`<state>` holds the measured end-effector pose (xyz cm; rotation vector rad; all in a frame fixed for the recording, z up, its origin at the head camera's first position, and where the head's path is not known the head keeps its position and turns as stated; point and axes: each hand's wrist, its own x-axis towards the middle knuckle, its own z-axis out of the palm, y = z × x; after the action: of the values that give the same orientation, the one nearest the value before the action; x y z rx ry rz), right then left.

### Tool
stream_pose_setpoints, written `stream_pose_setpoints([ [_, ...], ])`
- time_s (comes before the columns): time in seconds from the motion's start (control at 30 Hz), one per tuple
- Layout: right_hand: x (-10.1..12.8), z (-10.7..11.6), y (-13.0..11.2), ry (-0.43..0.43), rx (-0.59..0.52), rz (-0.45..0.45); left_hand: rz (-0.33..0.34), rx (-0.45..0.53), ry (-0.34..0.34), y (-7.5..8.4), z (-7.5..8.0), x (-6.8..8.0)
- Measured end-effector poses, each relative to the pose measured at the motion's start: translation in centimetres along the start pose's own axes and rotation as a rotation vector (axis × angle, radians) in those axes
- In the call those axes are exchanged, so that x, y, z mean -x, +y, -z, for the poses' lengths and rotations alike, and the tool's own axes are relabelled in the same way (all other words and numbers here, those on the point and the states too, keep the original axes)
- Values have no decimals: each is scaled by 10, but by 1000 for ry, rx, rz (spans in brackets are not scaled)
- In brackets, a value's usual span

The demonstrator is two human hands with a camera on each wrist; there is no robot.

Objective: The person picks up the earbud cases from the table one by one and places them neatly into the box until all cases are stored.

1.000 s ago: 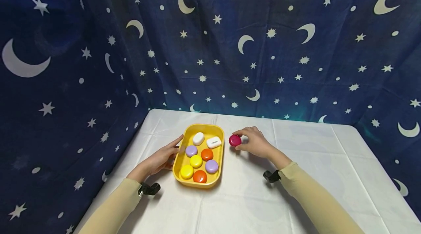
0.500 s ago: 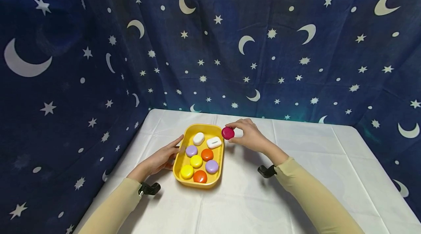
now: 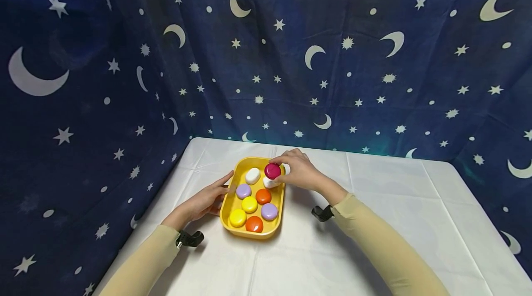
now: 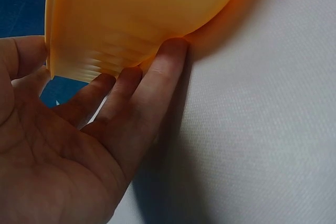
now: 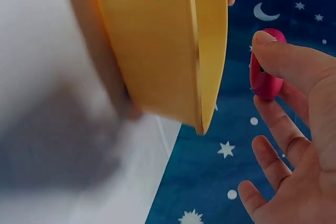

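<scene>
In the head view my right hand [image 3: 300,170] pinches a glossy magenta disc [image 3: 272,171] between thumb and fingers. It holds the disc over the back right part of a yellow tray [image 3: 224,220], partly covering a white oblong piece [image 3: 268,182]. The right wrist view shows the disc [image 5: 268,80] edge-on, above the tray's rim, the other fingers spread. My left hand [image 3: 203,201] rests against the tray's left side. Up close, its fairly straight fingers [image 4: 160,74] touch the outer wall of the tray [image 4: 142,9].
Several smooth pieces lie in the tray: a white one [image 3: 252,176], lilac [image 3: 243,191], yellow [image 3: 249,204] and orange [image 3: 254,224]. A white cloth covers the table [image 3: 374,222]. Behind hangs a dark blue curtain [image 3: 291,65] with moons and stars.
My right hand has lifted the magenta disc from beside the tray and carried it left over the tray. The left hand and the tray have stayed in place.
</scene>
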<state>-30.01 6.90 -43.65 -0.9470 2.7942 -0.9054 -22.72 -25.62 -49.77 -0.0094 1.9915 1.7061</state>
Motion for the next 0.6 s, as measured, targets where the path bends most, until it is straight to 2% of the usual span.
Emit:
stream_pose_setpoints([
  [0.17,-10,-8,-8,-47,85,3,0,9,-7,0,0,0],
  [0.6,-26,-28,-17,-139,210,4,-2,26,-23,0,0,0],
])
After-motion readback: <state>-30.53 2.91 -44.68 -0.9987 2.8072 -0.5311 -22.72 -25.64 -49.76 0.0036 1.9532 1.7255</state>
